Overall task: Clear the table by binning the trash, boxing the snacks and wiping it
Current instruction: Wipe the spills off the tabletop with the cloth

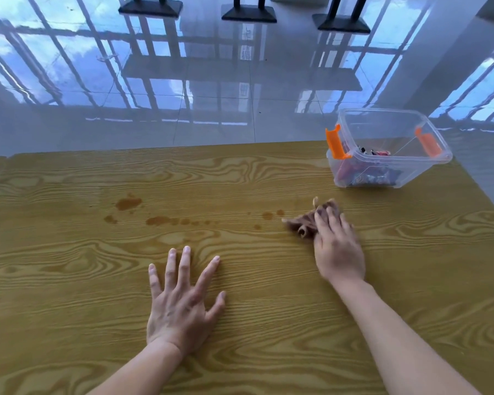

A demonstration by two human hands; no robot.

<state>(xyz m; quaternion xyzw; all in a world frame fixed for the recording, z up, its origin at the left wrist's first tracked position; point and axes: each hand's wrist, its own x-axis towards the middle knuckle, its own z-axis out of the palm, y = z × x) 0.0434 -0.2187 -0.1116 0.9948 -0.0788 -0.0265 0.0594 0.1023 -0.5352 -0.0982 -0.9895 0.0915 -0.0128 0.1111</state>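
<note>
My right hand presses flat on a crumpled brown cloth on the wooden table, right of centre. Brown liquid stains and a trail of drops lie to the left of the cloth; a few small drops sit right beside it. My left hand rests flat on the table with fingers spread, holding nothing. A clear plastic box with orange latches stands at the far right corner, with snack packets inside.
The table's far edge runs just behind the box, and its right edge slants down past the box. Beyond lies a glossy tiled floor with black stand bases at the top.
</note>
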